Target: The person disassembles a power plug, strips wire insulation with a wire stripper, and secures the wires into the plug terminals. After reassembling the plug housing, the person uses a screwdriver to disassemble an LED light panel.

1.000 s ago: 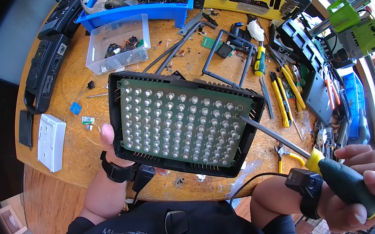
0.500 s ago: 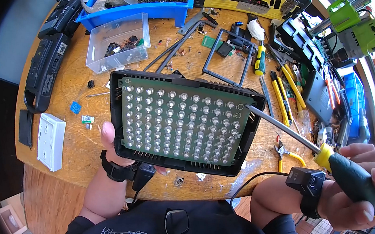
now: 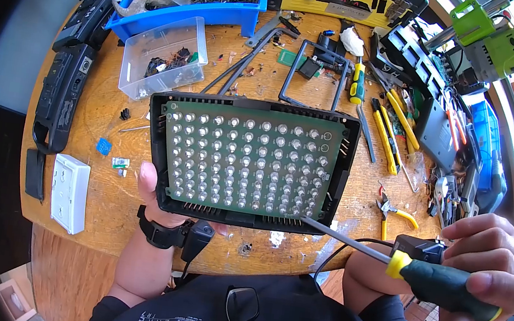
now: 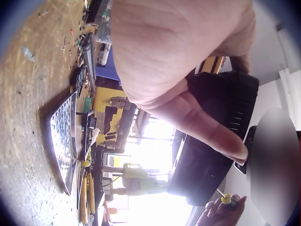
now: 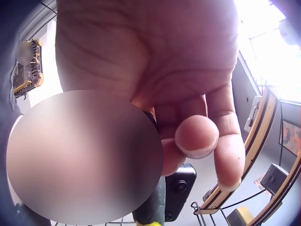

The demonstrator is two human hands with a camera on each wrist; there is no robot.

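Observation:
A black lamp housing (image 3: 350, 146) with a green circuit board (image 3: 250, 166) full of clear LEDs faces the head camera, raised over the table. My left hand (image 3: 158, 206) grips it at the lower left, thumb up along the side; the left wrist view shows fingers against the dark back of the housing (image 4: 207, 160). In my right hand (image 3: 497, 270) is a screwdriver (image 3: 440, 284) with a dark green and yellow handle. Its tip is right at the board's lower right edge. The right wrist view shows my palm (image 5: 150, 56) and part of the handle (image 5: 151, 205).
Behind the lamp lie a black frame (image 3: 286, 81), a clear bin (image 3: 165, 72) of scraps and a blue tray (image 3: 191, 14). Cutters (image 3: 388, 212) and yellow-handled tools (image 3: 385, 138) are at the right. A white box (image 3: 69, 195) sits at the left.
The screwdriver tip has moved from the board's upper right corner down to its lower right edge, the right hand shifting down and left. The lamp has tilted slightly and stays in the left hand.

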